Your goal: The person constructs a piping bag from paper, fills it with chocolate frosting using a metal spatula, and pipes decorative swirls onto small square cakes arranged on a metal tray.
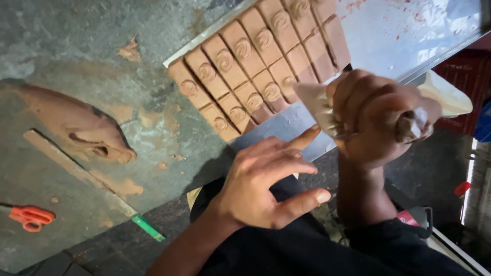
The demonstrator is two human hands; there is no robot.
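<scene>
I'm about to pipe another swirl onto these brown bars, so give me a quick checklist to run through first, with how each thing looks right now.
1. Piping bag gripped: ok, the right hand is closed round it, its twisted end sticking out of the fist.
2. Nozzle over the next bar: cannot tell, the tip is hidden behind the hand.
3. Left hand clear of the bars: ok, it is open, holding nothing, off the tray.
4. Bars lined up on the metal tray: ok, in rows, the nearer ones already swirled.
5. Tray surface: not ok, red specks on its bare part.
6. Scissors out of the way: ok, far off on the worktop.
</scene>
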